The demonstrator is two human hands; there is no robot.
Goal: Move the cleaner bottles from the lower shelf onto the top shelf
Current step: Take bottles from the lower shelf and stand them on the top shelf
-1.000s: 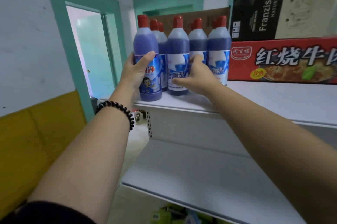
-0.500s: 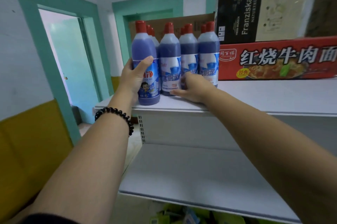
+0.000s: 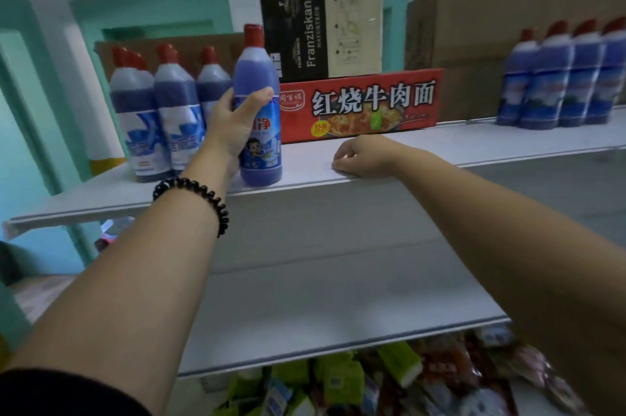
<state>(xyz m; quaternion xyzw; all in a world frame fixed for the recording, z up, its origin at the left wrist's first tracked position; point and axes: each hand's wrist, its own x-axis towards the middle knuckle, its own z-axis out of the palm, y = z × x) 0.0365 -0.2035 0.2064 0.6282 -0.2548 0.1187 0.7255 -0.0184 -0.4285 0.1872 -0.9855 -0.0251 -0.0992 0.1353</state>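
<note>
Left hand (image 3: 233, 124) wraps the labelled mid-body of one cleaner bottle (image 3: 259, 77). The bottle stands upright with its base on the top shelf (image 3: 440, 148), near the front edge, between the bottle cluster (image 3: 162, 110) and the red carton (image 3: 366, 104). Right hand (image 3: 359, 156) rests loosely curled on the shelf lip, holding nothing. Purple liquid fills the bottle nearly to the neck: judged fairly heavy, rigid plastic. The glossy label is probably slick, though blur leaves that unsure. Best hold is around the label band, not the narrow red cap.
</note>
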